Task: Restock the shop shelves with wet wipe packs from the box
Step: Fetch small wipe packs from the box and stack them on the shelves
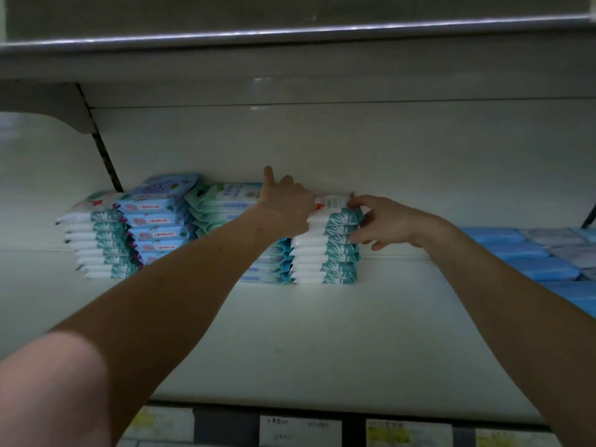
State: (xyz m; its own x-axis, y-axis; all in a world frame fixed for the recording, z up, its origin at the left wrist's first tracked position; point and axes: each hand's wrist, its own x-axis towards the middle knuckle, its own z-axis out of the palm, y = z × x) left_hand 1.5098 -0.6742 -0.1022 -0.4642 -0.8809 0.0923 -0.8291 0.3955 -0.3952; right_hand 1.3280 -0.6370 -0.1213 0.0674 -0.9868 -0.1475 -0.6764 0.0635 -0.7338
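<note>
Wet wipe packs [325,253] stand in a white-and-teal stack at the back of the shelf [322,333], just beside other stacks [154,221]. The left hand [287,204] covers the left end of the top pack [333,201], forefinger raised and the other fingers curled; whether they grip it I cannot tell. The right hand [383,221] is spread, fingertips touching the stack's right ends, holding nothing. The packs look soft, light and slick in their film, likely to slide, so best squared up from both short ends
</note>
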